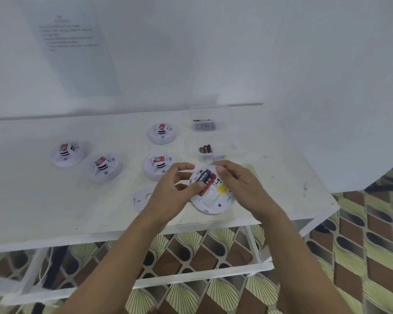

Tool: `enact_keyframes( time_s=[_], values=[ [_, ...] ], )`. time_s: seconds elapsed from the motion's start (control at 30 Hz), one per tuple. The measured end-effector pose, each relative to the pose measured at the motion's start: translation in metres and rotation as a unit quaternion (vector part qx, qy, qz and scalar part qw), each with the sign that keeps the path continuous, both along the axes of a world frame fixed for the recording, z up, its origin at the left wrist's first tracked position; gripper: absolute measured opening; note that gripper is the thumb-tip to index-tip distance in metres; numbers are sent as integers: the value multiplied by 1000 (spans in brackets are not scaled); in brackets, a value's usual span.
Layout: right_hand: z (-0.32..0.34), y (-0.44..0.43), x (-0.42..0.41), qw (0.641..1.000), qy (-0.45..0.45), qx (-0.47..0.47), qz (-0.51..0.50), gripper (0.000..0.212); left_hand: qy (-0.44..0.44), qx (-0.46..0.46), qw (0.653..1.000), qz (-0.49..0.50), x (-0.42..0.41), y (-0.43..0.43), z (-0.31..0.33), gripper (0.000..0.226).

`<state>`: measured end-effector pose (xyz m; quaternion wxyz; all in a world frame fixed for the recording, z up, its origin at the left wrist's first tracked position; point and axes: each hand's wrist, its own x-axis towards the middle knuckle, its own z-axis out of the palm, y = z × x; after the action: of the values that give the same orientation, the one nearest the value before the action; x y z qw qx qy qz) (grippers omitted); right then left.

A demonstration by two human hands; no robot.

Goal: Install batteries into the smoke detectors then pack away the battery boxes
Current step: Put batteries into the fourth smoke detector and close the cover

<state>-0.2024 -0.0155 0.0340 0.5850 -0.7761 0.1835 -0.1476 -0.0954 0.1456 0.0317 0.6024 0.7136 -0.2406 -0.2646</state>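
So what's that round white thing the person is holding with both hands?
It is a smoke detector, round white plastic, turned back side up near the table edge. Its open battery bay has a red border and dark batteries inside; a yellow label sits beside it. The left hand and right hand both grip it.

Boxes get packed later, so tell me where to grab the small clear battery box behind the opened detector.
Probably pinch the small battery box across its clear side walls, from above and the far side: it sits low, while the opened detector, left hand and right hand crowd its near edge.
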Motion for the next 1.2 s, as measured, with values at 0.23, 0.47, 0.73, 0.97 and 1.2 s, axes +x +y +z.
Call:
enact_keyframes(
  time_s=[0.23,0.47,0.73,0.97,1.2],
  values=[
    [16,-2,0,1000,-2,8,-21,18,-25,-21,998,-51,-5,2,6,35],
    [5,-13,-15,995,12,17,94,76,-23,-45,997,-55,-9,-1,9,16],
    [0,-25,-26,988,7,-65,142,107,-40,-27,996,-72,-16,-11,11,15],
    [-3,-36,-38,987,-28,-119,103,97,-115,48,987,-104,-18,-27,17,17],
    [-12,-50,-54,986,-22,-132,103,99,-277,131,948,-81,-33,-56,19,9]
  ],
)
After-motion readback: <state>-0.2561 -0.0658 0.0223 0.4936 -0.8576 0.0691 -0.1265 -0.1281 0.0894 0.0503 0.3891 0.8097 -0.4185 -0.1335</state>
